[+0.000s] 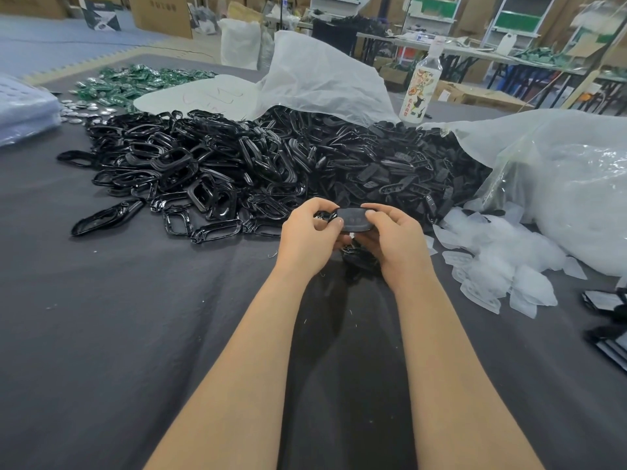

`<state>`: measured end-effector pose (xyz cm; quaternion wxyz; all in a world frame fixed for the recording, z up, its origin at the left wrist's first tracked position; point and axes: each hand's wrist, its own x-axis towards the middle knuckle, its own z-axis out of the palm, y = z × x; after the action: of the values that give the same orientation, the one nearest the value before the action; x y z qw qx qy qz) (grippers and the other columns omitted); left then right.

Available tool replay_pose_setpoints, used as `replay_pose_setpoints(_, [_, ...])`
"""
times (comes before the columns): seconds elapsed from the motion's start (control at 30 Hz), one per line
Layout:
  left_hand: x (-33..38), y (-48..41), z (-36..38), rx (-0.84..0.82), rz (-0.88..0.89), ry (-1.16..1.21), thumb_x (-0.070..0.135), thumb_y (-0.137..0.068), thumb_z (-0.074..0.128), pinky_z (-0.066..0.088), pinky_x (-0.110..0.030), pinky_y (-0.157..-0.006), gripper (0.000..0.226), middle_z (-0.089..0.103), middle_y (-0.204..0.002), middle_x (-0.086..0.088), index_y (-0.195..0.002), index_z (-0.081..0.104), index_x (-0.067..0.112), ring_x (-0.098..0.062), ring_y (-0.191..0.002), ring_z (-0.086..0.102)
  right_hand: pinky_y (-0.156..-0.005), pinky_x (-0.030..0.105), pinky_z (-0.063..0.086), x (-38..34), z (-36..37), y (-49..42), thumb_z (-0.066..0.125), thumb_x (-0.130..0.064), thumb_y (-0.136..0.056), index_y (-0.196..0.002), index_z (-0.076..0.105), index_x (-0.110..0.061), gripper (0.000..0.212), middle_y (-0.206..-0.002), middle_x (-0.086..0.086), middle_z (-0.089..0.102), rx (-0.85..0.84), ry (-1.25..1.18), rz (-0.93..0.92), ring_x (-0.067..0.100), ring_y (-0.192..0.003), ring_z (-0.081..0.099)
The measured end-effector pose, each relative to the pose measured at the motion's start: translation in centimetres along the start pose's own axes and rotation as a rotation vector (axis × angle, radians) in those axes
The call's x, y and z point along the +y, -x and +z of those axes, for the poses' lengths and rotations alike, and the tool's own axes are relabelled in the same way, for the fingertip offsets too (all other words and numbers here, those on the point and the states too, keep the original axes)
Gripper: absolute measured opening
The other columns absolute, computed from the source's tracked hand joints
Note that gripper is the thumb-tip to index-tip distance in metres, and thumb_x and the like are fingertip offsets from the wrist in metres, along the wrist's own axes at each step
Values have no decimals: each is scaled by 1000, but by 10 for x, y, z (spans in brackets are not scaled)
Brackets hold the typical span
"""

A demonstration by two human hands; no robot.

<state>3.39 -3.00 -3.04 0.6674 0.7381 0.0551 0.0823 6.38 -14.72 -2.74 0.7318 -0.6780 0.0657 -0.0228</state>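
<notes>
A small black plastic remote shell with faint round button marks is held between both hands over the dark cloth. My left hand grips its left end with curled fingers and thumb. My right hand pinches its right end, thumb on top. A small heap of black parts lies just under the hands. Behind them spreads a big pile of glossy black frames and a pile of matte black button pads.
Translucent white pads spill from a clear bag at right. Green circuit boards and metal discs lie at back left. A labelled bottle stands behind a white bag. Black items sit at the right edge.
</notes>
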Motion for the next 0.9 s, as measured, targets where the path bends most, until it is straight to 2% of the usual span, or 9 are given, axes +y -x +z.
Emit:
replay_pose_setpoints(0.1, [1,0,-1,27,-12,-1,9,-93,58,57,-44,-85,23,73,-84,-10,-86,54,30,-21,-77,72,-79,33,58,0,-3,1,54,-2,-92,-107,63,-7,18,-101,14,69,-85,86,-11,24,-91,70])
replay_pose_setpoints(0.2, [0,0,-1,39,-13,13,7,-94,57,57,-47,-84,25,71,-84,-11,-85,53,30,-24,-77,73,-63,19,56,-1,-5,3,53,4,-91,-91,62,-17,23,-82,3,71,-122,186,-107,11,-70,71])
replay_pose_setpoints(0.3, [-1,0,0,40,0,-1,6,-94,57,57,-47,-83,25,70,-79,-8,-85,53,29,-22,-74,72,-57,16,54,0,-5,4,53,6,-92,-90,59,-18,24,-76,0,69,-109,220,-143,6,-60,69])
replay_pose_setpoints(0.5, [-2,-1,0,63,6,-10,6,-94,56,58,-44,-82,23,69,-74,-1,-87,54,28,-14,-68,71,-61,19,57,0,-6,3,46,4,-94,-89,62,-22,31,-80,1,71,-152,243,-115,11,-67,71])
replay_pose_setpoints(0.6, [-2,0,1,61,5,-7,7,-94,56,58,-43,-82,20,68,-75,-2,-91,54,26,-12,-68,71,-62,21,57,1,-6,1,48,2,-92,-84,60,-27,33,-74,-4,70,-97,322,-145,12,-65,71])
replay_pose_setpoints(0.7, [-2,1,2,64,6,-5,8,-94,58,58,-42,-82,16,70,-80,-5,-97,54,23,-13,-72,71,-61,21,57,2,-5,0,48,3,-90,-85,59,-24,30,-72,-3,69,-60,337,-145,11,-63,71])
replay_pose_setpoints(0.83, [-3,1,1,90,-6,-90,13,-93,60,58,-35,-78,16,70,-74,1,-88,52,27,-9,-69,69,-54,18,54,2,-5,1,48,3,-91,-78,61,-26,34,-70,-5,69,-65,336,-108,10,-61,70])
replay_pose_setpoints(0.9, [-3,1,1,107,-14,-118,13,-92,60,58,-36,-79,16,69,-75,1,-86,53,26,-11,-71,69,-57,20,56,2,-4,2,49,-3,-94,-76,59,-27,31,-71,-3,69,-55,351,-106,12,-66,71])
